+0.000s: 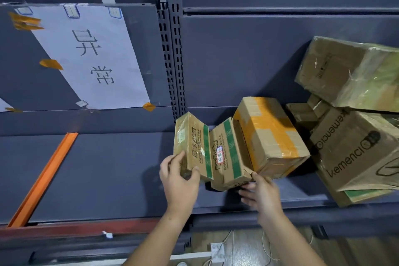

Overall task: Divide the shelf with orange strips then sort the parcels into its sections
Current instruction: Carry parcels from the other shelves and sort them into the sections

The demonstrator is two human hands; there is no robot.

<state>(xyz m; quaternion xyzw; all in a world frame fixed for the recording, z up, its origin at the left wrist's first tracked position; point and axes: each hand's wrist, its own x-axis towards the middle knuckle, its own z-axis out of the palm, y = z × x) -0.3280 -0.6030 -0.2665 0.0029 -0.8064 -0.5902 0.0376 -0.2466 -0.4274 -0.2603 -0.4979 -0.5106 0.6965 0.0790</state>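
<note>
The left hand (178, 176) grips the near end of a small box (192, 147) with a green stripe, thumb on top and fingers curled beneath. The right hand (260, 194) pinches the near right corner of a second green-striped box (230, 153), which lies just right of the first and touches it; both carry printed characters too small to read. To the right sits a box bound with yellow tape (269, 136), then a large carton printed "kemenci" (356, 153) with another carton (349, 73) tilted on top. All rest on the dark shelf (118, 168). Well to the left an orange strip (43, 179) runs from near to far. On the back panel hangs a white sheet (90, 56) reading "异常".
</note>
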